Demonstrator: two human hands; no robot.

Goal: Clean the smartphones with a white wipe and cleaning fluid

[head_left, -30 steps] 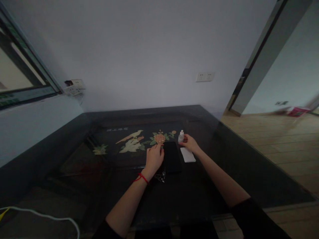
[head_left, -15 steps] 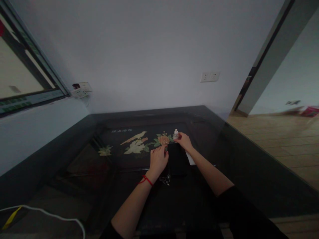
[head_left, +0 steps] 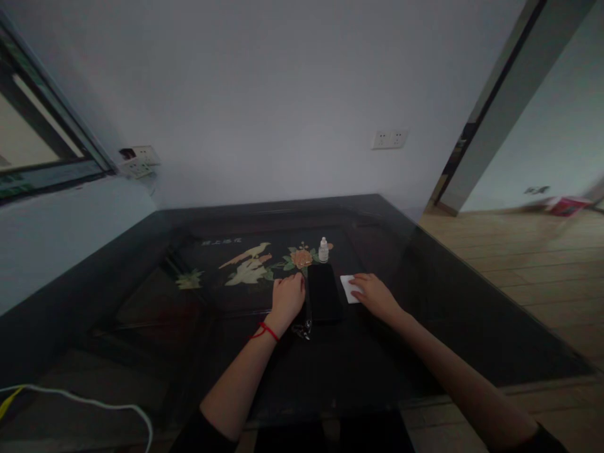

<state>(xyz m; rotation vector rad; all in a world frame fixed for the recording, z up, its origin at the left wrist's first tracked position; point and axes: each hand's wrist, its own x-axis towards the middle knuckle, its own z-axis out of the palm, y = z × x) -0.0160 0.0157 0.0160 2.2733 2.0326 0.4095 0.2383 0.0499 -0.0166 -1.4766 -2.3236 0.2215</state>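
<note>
A black phone-like slab (head_left: 324,296) lies flat on the dark table. Just left of it, my left hand (head_left: 289,297) rests with curled fingers; whatever may be inside them is hidden. Below that hand, a strap with a shiny charm (head_left: 302,329) lies beside the slab. My right hand (head_left: 375,296) is on the right, its fingertips spread and resting on a small white square pad (head_left: 348,289). Beyond the slab's far edge, a small white-capped dropper bottle (head_left: 323,251) stands upright, with neither hand touching it.
The glossy black table (head_left: 415,333) bears a bird-and-flower picture (head_left: 250,267) and backs onto a pale wall. White sockets (head_left: 389,139) are on the wall. A white cable (head_left: 85,400) runs at the lower left.
My right hand has let go of the dropper bottle, which now stands alone, and has moved right and nearer me onto the white pad. My left hand stays curled beside the slab.
</note>
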